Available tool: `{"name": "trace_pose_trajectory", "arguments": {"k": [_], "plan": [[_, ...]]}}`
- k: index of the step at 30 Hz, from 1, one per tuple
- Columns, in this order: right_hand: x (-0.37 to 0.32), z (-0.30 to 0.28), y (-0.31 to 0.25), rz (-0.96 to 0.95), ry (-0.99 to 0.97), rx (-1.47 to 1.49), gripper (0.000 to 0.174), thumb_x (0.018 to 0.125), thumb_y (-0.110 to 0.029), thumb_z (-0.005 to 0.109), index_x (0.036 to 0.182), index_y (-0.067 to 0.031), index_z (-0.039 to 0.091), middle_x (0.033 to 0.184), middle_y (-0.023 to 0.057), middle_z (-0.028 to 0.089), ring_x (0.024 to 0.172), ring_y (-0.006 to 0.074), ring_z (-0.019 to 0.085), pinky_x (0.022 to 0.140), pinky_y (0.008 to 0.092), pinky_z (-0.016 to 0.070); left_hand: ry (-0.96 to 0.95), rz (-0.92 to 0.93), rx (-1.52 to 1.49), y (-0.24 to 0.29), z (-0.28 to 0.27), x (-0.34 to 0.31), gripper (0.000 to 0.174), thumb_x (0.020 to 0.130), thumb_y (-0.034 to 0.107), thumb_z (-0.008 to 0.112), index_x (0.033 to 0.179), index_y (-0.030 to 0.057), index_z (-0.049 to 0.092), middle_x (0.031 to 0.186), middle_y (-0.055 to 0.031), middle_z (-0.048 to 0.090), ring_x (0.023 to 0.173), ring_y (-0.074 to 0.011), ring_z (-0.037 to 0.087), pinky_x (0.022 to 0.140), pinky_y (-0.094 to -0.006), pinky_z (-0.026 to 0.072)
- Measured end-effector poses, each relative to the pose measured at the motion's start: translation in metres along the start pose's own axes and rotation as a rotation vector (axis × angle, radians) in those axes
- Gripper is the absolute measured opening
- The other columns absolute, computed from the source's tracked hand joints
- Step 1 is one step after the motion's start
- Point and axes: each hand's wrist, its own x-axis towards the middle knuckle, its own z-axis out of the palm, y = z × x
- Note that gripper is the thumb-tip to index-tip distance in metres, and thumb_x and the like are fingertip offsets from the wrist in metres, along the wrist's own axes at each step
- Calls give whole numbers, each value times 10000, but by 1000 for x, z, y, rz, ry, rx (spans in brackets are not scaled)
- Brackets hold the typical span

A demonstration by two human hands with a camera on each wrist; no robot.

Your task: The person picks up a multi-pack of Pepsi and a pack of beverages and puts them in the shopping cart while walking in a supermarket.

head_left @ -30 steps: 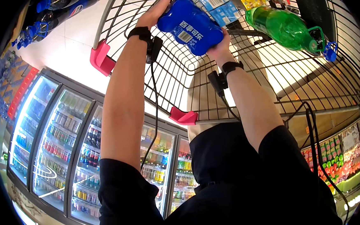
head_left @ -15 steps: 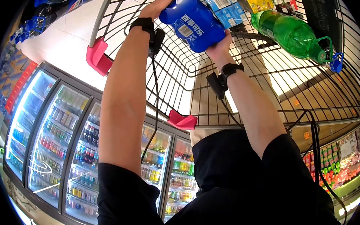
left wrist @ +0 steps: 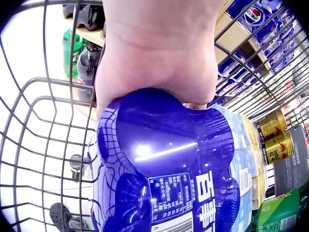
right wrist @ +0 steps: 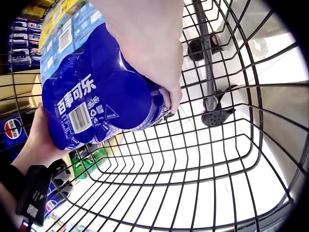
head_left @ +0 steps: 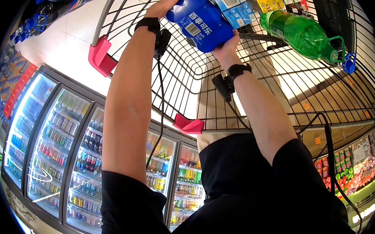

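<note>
- Nearest: right hand [head_left: 228,46] gripping near end of the blue bottle pack [head_left: 201,24]; curled fingertips [right wrist: 169,99] visible only from right wrist view.
- Left hand [head_left: 163,6] clasping the far end.
- Pack inside the cart [head_left: 323,91], near green bottle [head_left: 302,35].

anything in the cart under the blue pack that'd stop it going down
Nothing visible does. The left hand and right hand grip the blue pack, and the right wrist view shows only bare cart wire beneath it. The light blue packs and green bottle lie beside it, not under it.
</note>
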Motion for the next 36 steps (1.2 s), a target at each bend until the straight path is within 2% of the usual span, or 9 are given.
{"name": "trace_pose_trajectory", "arguments": {"k": [9,13,16,20,21,23,24,28,36], "plan": [[-6,8,3,-24,70,-35,568,994,-481,255,1362,-108,474,1356,118,520,1227,300,523,1044,472,438,55,163,13,-1,6,-4,428,992,453,398,1121,115,628,922,9,620,808,-113,518,750,-276,427],[0,6,2,7,207,-69,549,997,-458,260,1341,-92,482,1332,112,533,1197,283,541,992,472,470,196,97,268,5,3,-10,504,987,483,373,1268,126,591,1161,-142,658,998,-213,608,888,-339,449],[-5,7,1,-69,379,-230,571,994,-468,272,1294,-47,514,1281,126,568,1148,276,571,933,449,491,315,243,469,0,11,-24,604,960,563,381,1305,106,571,1293,-225,599,1183,-306,585,991,-362,425],[-14,6,0,-274,520,-693,680,983,-551,302,1231,27,561,1188,178,625,1070,285,612,895,399,492,443,280,310,-5,31,-51,980,637,752,700,1236,-19,622,1055,-220,697,1056,-294,665,936,-357,507],[-22,11,-1,-332,500,-757,710,977,-576,316,1241,42,545,1162,208,631,1056,319,620,903,412,491,407,305,363,-4,32,-58,1015,583,699,784,1232,-58,598,1084,-245,679,1060,-328,656,929,-365,519],[-46,25,0,-451,451,-883,777,965,-626,344,1260,73,514,1110,267,643,1029,387,635,918,440,488,527,508,671,-23,35,-54,866,674,591,796,1247,-21,578,1157,-210,650,1072,-313,634,968,-404,495],[-52,25,3,-493,416,-944,847,928,-700,365,1246,68,524,1127,278,637,1042,393,632,926,448,482,591,534,704,-29,37,-54,1024,547,577,881,1261,-73,542,1173,-273,624,1135,-366,602,986,-423,486],[-52,11,0,-463,240,-1200,958,780,-627,698,1373,50,371,1227,266,596,1156,384,590,993,428,455,609,377,789,-26,52,-66,1238,502,642,874,1389,-69,384,1329,-313,472,1263,-455,440,1047,-487,426],[-32,4,-16,-365,174,-1342,965,737,-593,759,1322,64,364,1183,262,621,1068,392,639,941,423,503,554,195,773,-15,55,-63,1212,481,579,905,1399,-16,384,1361,-295,448,1289,-443,418,1022,-496,447]]}}
